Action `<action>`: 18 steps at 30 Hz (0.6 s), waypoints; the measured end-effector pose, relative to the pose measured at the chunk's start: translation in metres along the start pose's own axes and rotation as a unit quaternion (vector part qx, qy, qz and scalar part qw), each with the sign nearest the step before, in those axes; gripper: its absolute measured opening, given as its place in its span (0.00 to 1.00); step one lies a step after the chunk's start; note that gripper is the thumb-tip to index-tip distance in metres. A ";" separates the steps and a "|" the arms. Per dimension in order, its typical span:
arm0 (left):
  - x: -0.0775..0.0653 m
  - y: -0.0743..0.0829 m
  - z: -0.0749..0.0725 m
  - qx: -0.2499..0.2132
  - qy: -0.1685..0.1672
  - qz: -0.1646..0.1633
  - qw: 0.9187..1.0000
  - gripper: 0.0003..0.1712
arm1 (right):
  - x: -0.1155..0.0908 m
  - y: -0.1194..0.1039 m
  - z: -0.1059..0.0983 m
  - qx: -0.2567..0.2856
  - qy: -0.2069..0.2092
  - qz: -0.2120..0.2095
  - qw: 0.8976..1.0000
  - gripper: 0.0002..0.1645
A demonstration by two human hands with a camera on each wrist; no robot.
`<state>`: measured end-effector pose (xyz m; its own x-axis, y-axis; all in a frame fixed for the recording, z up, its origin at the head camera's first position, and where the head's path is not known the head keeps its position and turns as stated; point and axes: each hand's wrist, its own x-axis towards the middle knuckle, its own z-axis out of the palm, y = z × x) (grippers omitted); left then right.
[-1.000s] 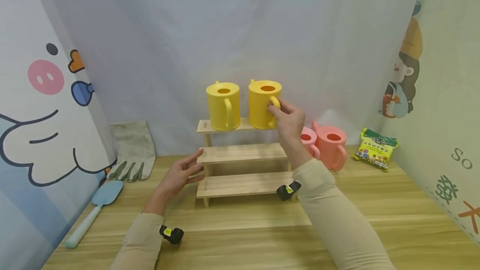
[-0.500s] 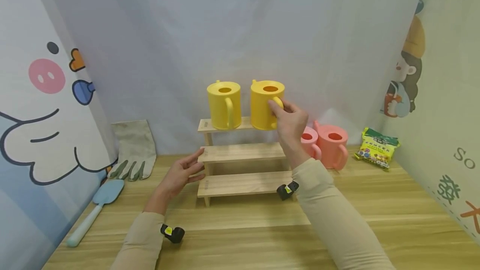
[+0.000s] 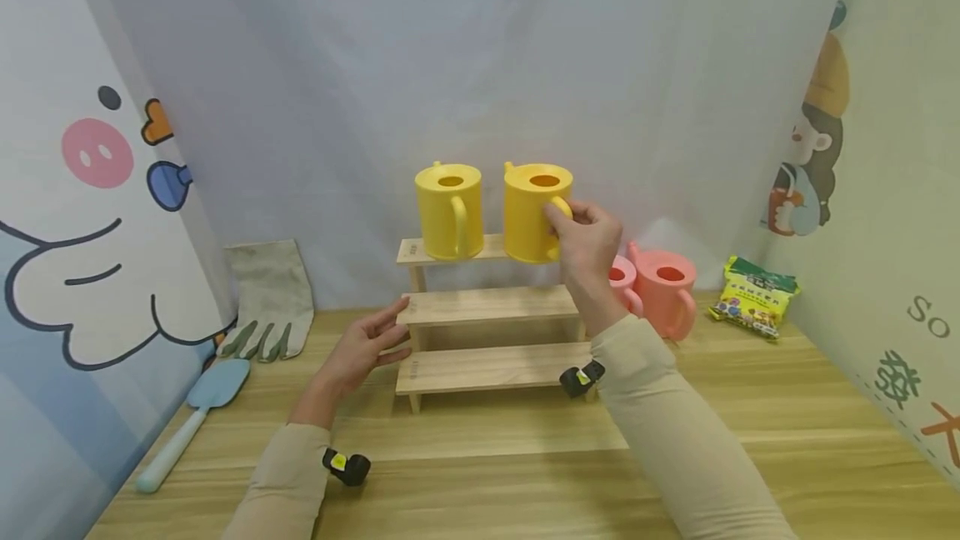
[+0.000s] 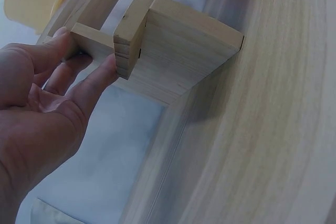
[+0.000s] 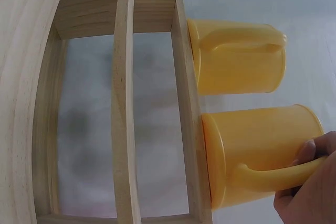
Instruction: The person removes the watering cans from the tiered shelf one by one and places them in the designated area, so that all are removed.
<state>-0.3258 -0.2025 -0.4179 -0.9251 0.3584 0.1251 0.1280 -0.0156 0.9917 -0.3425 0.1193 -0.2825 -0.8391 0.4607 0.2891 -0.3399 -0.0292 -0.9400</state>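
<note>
We find the right hand (image 3: 592, 242) pinching the handle (image 3: 562, 207) of the rightmost yellow watering can (image 3: 527, 225), upright on the stepped wooden rack's (image 3: 487, 305) top tier. The left hand (image 3: 362, 352), fingers extended, touches the rack's left end. A forward tug, we judge, could topple the can.

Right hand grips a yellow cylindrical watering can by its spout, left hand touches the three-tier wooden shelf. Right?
Wrong grip point: the right hand grips the yellow cylindrical watering can by its handle, as the right wrist view shows. The left hand does touch the three-tier wooden shelf.
</note>
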 end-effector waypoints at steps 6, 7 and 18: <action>0.002 -0.002 -0.001 -0.003 -0.003 0.002 1.000 0.35 | -0.001 -0.003 -0.006 -0.019 -0.004 -0.009 1.000 0.16; 0.002 -0.002 -0.001 -0.004 -0.002 0.001 1.000 0.35 | -0.001 -0.003 -0.008 -0.023 -0.006 -0.012 1.000 0.16; 0.002 -0.003 -0.001 -0.002 -0.002 0.002 1.000 0.35 | -0.004 -0.004 -0.045 -0.037 -0.016 -0.048 0.998 0.18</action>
<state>-0.3278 -0.2024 -0.4207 -0.9231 0.3625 0.1286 0.1297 -0.0215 0.9913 -0.3188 0.1572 -0.2884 -0.8174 0.4302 0.3831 -0.3881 0.0802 -0.9181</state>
